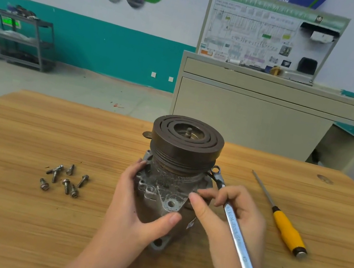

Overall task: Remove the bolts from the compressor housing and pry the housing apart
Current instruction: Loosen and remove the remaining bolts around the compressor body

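**A:** Standing upright mid-table: grimy grey cast-metal compressor housing (162, 192) with a dark grooved pulley (188, 135) on top. Left hand (138, 207) wrapped round its left flank, fingers curled against the flange, thumb pressed on the front below the mounting ear. Right hand (231, 216) clamped on a long shiny steel combination wrench (235, 232), fingers curled over the shank, thumb and forefinger tip touching the housing's right side.

**B:** Ring end (215, 170) seated on anything?

**A:** Tucked right under the pulley rim at the right flange. Can't make out a bolt head in there (too small, partly in shadow). Other end of the wrench cut off at the bottom edge. Both forearms cropped too.

**B:** Count of loose stuff?

**A:** Seven grey flanged bolts (64, 179) clustered on the wooden table (15, 211), well left of the housing, two overlapping. One yellow-handled screwdriver (283, 223) lying off to the right, untouched. Beige training cabinet (246, 113) behind the table.
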`<state>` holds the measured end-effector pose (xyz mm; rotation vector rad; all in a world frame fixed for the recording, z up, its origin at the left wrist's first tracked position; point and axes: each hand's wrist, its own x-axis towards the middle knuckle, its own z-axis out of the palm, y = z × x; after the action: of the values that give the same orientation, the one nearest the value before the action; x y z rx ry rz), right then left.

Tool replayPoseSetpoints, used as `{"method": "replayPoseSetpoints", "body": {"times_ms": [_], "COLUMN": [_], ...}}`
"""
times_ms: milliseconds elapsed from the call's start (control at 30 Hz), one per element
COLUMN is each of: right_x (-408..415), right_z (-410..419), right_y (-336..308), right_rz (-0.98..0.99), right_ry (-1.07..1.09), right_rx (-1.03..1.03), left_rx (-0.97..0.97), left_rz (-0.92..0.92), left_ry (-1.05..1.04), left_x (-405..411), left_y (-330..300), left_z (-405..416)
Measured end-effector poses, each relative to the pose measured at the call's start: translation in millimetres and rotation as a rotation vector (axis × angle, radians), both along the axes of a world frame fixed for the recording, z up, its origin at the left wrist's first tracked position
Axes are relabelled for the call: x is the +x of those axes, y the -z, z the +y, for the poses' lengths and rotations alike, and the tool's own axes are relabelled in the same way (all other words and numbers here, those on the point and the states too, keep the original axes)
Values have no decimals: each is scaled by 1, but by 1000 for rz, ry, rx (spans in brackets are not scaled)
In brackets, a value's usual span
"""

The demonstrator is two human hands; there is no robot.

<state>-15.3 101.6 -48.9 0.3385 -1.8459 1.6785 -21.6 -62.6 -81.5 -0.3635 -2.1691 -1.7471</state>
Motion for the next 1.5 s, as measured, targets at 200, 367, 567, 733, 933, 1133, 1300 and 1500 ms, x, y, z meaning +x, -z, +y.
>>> {"method": "replayPoseSetpoints", "body": {"times_ms": [200,367,567,733,933,1133,1300,1500], "right_x": [0,1,3,6,5,6,6,7], "right_z": [1,-1,-2,-3,-3,-3,-1,-6], "right_y": [-1,-2,-4,-7,-6,-11,-9,-11], "right_rz": [-39,-35,-61,-65,-101,-106,-102,-127], "right_ry": [27,-11,19,-7,10,25,30,46], "right_rx": [-3,31,53,48,52,25,81,108], "left_rx": [-5,-19,-24,-21,-16,-25,-32,-26], "left_rz": [8,3,3,1,-14,-6,-2,-14], "left_ry": [0,0,-3,-4,4,-1,-12,-2], "left_x": [0,1,1,2,2,3,4,3], "left_y": [-1,-1,-2,-3,-3,-4,-6,-7], "left_z": [0,-1,0,0,0,1,1,0]}}
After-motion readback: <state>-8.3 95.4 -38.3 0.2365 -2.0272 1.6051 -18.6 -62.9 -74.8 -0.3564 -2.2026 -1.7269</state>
